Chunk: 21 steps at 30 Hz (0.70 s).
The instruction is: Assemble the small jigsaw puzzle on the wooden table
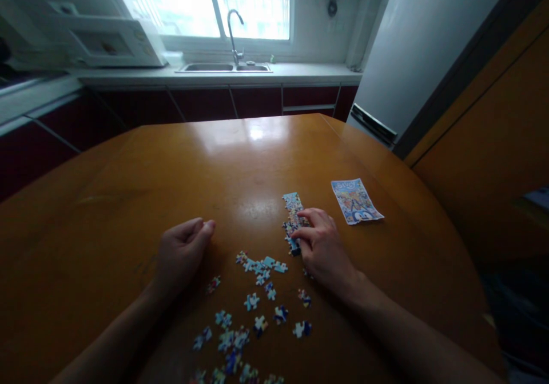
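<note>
Has left hand (180,252) clenched in a fist; touches joined puzzle strip (293,202), right of centre on table (163,167), with bent-fingered right hand (323,250); can't tell if grasping; has loose pieces (251,301) scattered nearer, printed sheet (355,201) right of strip.

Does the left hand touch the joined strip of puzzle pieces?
Apart: the head view shows bare table between the left hand and the joined strip.

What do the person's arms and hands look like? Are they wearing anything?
The bare left forearm and bare right forearm show no sleeves. The ungloved left hand and ungloved right hand show no watch or bracelet.
</note>
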Each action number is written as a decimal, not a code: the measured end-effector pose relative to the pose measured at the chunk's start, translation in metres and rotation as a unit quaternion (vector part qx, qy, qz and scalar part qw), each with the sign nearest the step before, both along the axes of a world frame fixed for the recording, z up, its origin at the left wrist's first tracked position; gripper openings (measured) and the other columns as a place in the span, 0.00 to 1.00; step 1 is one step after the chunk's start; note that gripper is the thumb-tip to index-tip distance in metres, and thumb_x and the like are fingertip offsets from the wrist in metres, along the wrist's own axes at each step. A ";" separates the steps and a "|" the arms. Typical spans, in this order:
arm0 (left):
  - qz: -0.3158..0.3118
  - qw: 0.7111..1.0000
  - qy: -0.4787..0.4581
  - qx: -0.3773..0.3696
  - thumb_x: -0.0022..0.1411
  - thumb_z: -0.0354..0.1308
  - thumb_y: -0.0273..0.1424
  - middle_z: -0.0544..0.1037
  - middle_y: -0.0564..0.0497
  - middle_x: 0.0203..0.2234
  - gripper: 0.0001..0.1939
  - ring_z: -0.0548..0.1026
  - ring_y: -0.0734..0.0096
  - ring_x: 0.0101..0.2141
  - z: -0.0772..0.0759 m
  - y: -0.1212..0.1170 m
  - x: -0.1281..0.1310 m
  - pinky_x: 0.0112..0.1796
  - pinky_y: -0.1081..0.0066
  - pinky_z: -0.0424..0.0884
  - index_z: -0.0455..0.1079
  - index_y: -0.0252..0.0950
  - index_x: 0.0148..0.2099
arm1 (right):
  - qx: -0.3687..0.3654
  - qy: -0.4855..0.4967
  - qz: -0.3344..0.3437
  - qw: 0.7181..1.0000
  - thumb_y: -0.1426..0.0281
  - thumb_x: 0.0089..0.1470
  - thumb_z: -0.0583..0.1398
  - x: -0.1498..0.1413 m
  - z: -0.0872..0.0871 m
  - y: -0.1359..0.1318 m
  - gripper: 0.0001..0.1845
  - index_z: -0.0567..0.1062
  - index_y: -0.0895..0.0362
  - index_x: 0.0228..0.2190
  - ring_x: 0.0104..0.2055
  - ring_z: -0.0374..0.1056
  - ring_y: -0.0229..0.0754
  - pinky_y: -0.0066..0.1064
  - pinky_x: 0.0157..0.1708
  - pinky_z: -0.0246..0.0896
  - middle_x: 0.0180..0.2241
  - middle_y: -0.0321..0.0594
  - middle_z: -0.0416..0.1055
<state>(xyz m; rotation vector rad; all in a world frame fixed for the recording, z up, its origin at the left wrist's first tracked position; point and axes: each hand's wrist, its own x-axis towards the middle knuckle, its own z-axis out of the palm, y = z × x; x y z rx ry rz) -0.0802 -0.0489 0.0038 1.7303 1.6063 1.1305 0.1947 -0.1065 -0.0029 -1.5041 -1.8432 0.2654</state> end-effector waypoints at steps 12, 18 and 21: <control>0.009 1.000 0.008 -0.008 0.61 0.56 0.41 0.51 0.59 0.16 0.24 0.51 0.78 0.18 0.004 -0.001 0.003 0.21 0.73 0.49 0.48 0.38 0.20 | 0.000 -0.006 0.013 1.000 0.83 0.52 0.59 0.000 0.000 0.000 0.17 0.83 0.51 0.32 0.56 0.62 0.50 0.48 0.55 0.58 0.49 0.43 0.73; 0.007 1.000 0.001 -0.013 0.61 0.56 0.41 0.50 0.59 0.16 0.25 0.51 0.78 0.18 0.006 -0.002 0.005 0.20 0.73 0.49 0.47 0.38 0.21 | -0.004 -0.009 0.018 1.000 0.83 0.51 0.58 -0.001 0.001 -0.001 0.18 0.83 0.51 0.30 0.55 0.63 0.50 0.48 0.55 0.58 0.49 0.43 0.73; 0.010 1.000 0.000 -0.016 0.61 0.56 0.41 0.50 0.59 0.16 0.25 0.51 0.78 0.18 0.006 -0.002 0.005 0.20 0.72 0.49 0.47 0.38 0.21 | -0.004 -0.012 0.019 1.000 0.84 0.52 0.58 -0.002 0.001 -0.002 0.18 0.83 0.51 0.32 0.55 0.63 0.49 0.48 0.55 0.58 0.49 0.43 0.73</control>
